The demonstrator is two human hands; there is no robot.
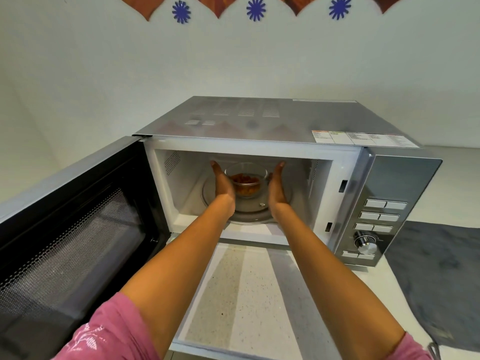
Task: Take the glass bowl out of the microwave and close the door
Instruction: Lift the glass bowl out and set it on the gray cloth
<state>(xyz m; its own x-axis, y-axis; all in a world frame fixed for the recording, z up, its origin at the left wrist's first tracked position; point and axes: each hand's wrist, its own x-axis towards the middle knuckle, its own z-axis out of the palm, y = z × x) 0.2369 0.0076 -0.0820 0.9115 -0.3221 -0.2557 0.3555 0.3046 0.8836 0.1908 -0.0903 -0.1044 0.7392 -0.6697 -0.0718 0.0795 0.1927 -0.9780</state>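
**With both hands inside, the bowl is about to be cupped**

While the door hangs wide to the left, both arms reach deep into the microwave. Left hand and right hand flank the glass bowl, palms facing in, fingers straight: open, not yet clasped; whether they touch the glass I cannot tell. It sits on the turntable, orange food inside. A two-sided hold looks chosen for steadiness, perhaps heat. Bare counter waits below.

Even, soft daylight; wall evenly lit, faint glare seen on microwave top; edges bowed by wide-angle lens, slight softness throughout
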